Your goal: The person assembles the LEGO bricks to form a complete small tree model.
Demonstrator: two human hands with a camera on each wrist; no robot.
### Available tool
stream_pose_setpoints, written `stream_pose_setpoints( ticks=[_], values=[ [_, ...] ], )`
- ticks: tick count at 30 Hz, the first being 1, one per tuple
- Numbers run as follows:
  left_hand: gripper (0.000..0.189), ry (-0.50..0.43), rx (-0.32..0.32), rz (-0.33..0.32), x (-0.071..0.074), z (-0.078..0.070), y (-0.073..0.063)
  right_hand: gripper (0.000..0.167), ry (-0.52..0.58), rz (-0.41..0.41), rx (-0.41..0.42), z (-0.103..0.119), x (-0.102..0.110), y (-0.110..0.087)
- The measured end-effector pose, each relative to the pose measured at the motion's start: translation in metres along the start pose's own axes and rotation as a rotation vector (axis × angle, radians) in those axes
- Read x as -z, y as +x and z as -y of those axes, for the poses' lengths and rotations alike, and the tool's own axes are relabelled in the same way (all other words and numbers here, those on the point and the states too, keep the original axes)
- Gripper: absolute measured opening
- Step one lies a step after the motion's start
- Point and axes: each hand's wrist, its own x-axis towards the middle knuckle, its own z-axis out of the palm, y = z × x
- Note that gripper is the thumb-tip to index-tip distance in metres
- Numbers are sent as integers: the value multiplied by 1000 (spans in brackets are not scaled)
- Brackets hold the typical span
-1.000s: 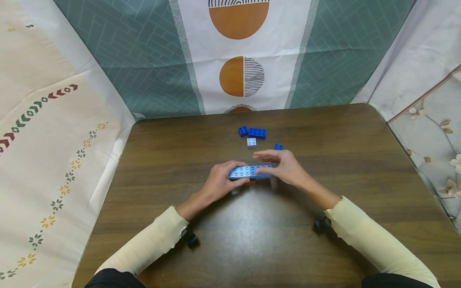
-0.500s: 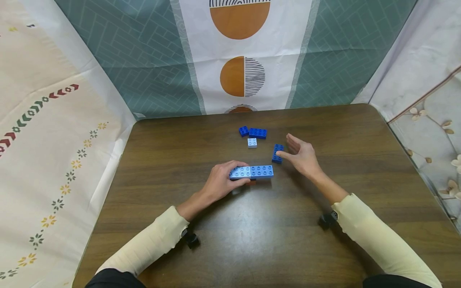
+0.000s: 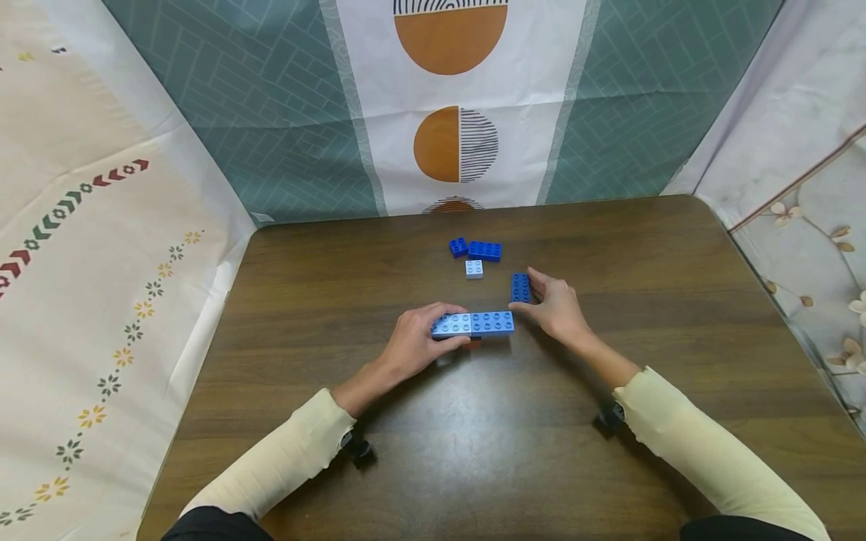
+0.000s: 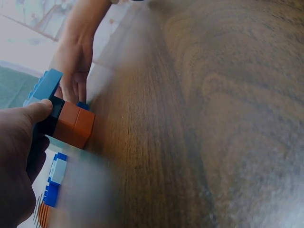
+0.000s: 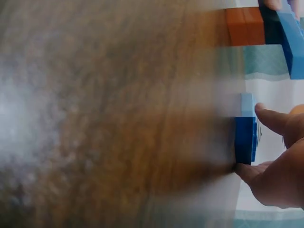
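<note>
My left hand grips a stack of toy building bricks, thumb on the near side and fingers on the far side. The stack has a pale blue and a mid-blue brick on top, a dark layer below and orange bricks at the bottom. To its right, my right hand reaches around a dark blue brick lying on the table. In the right wrist view its fingers touch one end of this brick, while the thumb looks slightly apart from the other end.
Behind the stack lie a small dark blue brick, a longer dark blue brick and a small pale blue brick. Patterned cloths hang around the brown wooden table.
My right hand has moved from the stack to the dark blue brick on the right, which has turned slightly straighter. My left hand has stayed on the stack.
</note>
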Motion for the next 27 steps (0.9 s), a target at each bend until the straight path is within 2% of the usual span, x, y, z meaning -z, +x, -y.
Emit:
stream_pose_setpoints(
  ticks=[8,19,27],
  values=[
    [41,-10,11,4,-1,0,0,76,-152,-6,96,0,-8,4],
    [48,-22,10,-5,-3,1,-2,56,-158,-4,144,-5,3,4],
    [58,-76,40,-3,-4,3,-5,49,-114,-28,216,3,13,5]
  ],
)
